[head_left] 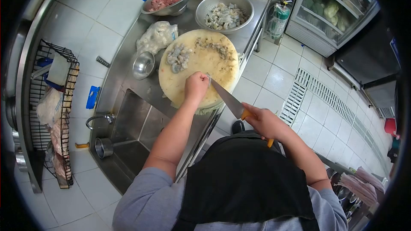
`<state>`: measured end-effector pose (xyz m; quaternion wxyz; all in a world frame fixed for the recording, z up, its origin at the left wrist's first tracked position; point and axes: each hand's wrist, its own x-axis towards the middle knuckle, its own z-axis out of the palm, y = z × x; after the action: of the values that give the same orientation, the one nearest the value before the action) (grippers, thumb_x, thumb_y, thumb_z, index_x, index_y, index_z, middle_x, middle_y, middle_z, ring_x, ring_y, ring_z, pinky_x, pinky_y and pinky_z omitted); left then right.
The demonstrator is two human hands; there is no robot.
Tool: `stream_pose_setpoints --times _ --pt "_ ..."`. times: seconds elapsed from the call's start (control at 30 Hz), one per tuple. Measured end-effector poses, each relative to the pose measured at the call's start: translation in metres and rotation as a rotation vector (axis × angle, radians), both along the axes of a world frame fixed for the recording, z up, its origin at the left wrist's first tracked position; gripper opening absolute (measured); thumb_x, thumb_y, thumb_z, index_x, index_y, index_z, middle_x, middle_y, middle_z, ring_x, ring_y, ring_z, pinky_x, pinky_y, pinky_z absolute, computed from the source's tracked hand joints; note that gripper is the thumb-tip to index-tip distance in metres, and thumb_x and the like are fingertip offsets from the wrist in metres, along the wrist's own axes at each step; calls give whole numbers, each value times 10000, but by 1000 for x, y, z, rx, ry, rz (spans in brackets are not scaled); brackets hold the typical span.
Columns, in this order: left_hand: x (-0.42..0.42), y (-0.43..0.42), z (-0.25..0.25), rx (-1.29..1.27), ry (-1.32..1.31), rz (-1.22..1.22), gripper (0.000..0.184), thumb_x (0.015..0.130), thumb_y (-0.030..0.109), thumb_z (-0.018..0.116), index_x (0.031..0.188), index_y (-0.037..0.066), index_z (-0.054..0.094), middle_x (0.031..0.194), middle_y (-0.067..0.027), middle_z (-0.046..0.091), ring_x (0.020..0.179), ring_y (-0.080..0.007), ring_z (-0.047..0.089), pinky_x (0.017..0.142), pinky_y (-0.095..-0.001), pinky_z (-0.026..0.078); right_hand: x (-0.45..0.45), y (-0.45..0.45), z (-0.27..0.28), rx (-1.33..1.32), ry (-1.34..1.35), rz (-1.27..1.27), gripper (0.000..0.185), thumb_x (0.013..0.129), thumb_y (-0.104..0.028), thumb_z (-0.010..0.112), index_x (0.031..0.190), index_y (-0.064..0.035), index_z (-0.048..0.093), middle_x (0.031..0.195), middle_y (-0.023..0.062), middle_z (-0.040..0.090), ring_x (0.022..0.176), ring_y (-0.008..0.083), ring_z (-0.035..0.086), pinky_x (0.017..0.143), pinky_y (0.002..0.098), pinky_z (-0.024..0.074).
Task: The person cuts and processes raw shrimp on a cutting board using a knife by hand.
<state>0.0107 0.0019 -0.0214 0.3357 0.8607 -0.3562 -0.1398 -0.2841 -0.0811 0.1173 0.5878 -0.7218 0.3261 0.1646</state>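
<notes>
My right hand is wrapped round the orange handle of a kitchen knife. The blade slants up and left, its tip close to my left hand. Those left fingers are pinched on a small greyish piece that looks like a shrimp, over the near part of a round, thick cutting board. A small heap of grey peeled shrimp lies on the board's left side. Dark scraps are strewn along its far right side.
Behind the board stand a colander of grey shrimp and a bowl of raw meat. A plastic bag and a small metal bowl sit to the left. The sink is nearer me. A glass-door fridge stands right.
</notes>
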Motion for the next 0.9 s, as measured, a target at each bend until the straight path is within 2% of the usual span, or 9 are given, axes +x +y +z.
stream_pose_setpoints --times 0.13,0.2,0.33,0.43,0.53,0.63,0.7,0.8,0.9 --pt "-4 0 3 -7 18 32 150 888 145 742 930 2 751 855 -151 770 778 -235 748 733 -347 574 -8 0 -6 41 -39 -2 576 1061 -205 524 1611 -136 366 795 101 661 485 153 555 521 334 512" --pt "-4 1 2 -6 6 33 150 887 146 744 930 3 751 852 -148 769 776 -235 747 734 -347 574 -11 0 -1 102 -22 -13 574 1071 -197 503 1624 -161 353 685 25 547 495 100 517 511 291 479" --pt "-3 2 1 -9 4 30 144 887 150 748 920 9 750 839 -139 765 768 -233 744 732 -348 573 -21 -8 -2 179 1 -1 572 1067 -185 506 1621 -164 362 681 13 540 505 93 522 513 278 482" --pt "6 3 -1 -18 10 -33 181 879 190 721 907 13 749 853 -171 756 782 -307 738 734 -391 570 -25 -12 2 146 1 52 565 1061 -184 512 1612 -169 384 702 26 572 510 92 533 519 269 490" --pt "10 -2 6 99 83 10 223 870 235 738 897 14 754 846 -170 757 785 -303 740 739 -395 570 -19 -12 11 6 -17 -32 564 1052 -196 532 1602 -182 408 731 47 605 516 103 548 521 281 504" --pt "1 -3 15 73 66 -17 237 855 265 745 875 29 760 840 -165 758 788 -311 738 743 -406 570 -6 -12 2 -127 -54 -27 559 1041 -208 548 1587 -186 431 801 111 679 521 157 596 566 334 541" --pt "2 -4 17 95 33 -18 221 850 256 741 863 36 760 837 -162 756 788 -316 736 745 -411 570 1 -12 -10 -308 -109 55 527 1018 -230 553 1533 -142 488 1010 230 742 815 370 727 797 450 568" --pt "3 -6 22 146 1 -28 185 843 233 729 843 50 757 837 -160 754 792 -330 732 747 -419 570 7 -18 -15 -422 -81 67 510 1015 -224 528 1517 -141 504 1040 249 732 961 430 706 871 488 553" --pt "6 -5 18 149 -19 -45 155 840 209 718 833 58 753 843 -162 752 801 -344 728 748 -425 570 11 -20 -7 -428 -69 56 502 1023 -228 509 1519 -153 503 1040 242 733 939 413 717 859 483 562"
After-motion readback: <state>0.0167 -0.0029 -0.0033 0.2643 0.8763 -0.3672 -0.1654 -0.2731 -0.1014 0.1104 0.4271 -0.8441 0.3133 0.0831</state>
